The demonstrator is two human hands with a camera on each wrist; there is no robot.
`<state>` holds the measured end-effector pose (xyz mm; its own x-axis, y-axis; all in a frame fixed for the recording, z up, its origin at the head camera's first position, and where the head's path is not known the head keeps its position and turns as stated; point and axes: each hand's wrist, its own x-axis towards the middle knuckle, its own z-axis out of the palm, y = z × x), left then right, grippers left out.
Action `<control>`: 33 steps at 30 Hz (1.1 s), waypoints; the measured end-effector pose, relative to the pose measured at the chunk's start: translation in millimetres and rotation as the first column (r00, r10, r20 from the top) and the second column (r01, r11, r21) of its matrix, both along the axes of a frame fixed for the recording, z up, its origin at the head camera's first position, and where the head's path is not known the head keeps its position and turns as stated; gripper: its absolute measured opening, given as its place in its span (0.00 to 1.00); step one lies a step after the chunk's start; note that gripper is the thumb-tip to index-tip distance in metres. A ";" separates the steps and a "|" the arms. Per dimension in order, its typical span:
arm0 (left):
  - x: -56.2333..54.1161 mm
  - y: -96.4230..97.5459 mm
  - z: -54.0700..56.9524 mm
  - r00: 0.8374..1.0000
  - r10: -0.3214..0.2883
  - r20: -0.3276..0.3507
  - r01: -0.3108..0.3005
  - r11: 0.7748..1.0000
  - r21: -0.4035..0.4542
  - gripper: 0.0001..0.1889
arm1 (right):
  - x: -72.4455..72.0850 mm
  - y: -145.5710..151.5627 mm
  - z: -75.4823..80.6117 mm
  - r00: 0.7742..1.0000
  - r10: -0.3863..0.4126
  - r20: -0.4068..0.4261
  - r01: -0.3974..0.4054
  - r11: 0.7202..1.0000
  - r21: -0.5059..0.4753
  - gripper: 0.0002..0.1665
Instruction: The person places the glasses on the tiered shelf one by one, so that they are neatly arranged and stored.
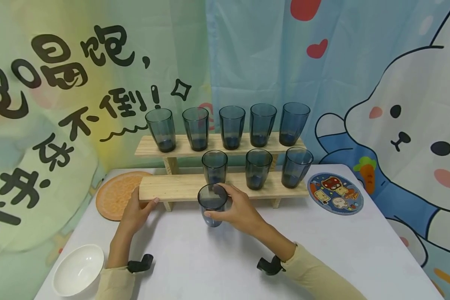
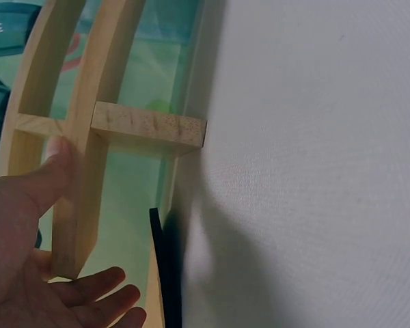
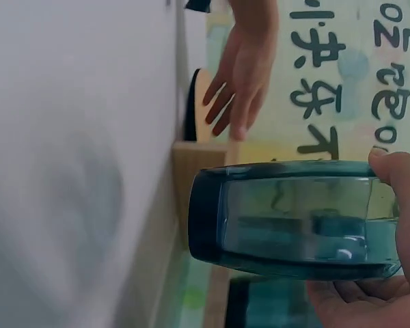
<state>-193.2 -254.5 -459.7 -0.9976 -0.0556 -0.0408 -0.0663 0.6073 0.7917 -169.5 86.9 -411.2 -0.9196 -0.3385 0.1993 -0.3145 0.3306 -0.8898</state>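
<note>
My right hand [image 1: 245,213] holds a blue-tinted drinking glass [image 1: 212,205] near its rim, thumb on one side and fingers on the other. The glass is upright in front of the lower board of a two-tier wooden rack [image 1: 172,187]. In the right wrist view its thick dark base [image 3: 205,215] shows below the hand. My left hand [image 1: 136,214] grips the left end of that lower board. The left wrist view shows the thumb [image 2: 53,171] on the board's front face, with the other fingers [image 2: 99,297] extended past its end.
Five-glass upper row includes a glass [image 1: 161,130] at the left end; three glasses stand toward the right below, one a glass [image 1: 256,168]. An orange round mat [image 1: 116,196], a patterned round mat [image 1: 335,193] and a white bowl [image 1: 78,271] lie on the table [image 1: 195,266].
</note>
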 end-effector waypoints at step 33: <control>-2.5 -1.9 -2.7 1.000 0.002 0.026 -0.001 0.999 -0.033 0.48 | -61.5 -119.1 27.4 0.994 -0.092 -0.058 0.098 0.988 0.119 0.55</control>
<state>-195.7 -256.4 -462.4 -0.9961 -0.0590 -0.0651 -0.0877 0.6326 0.7695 -230.9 -32.2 -383.8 -0.9382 -0.2748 0.2104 -0.3213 0.4657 -0.8246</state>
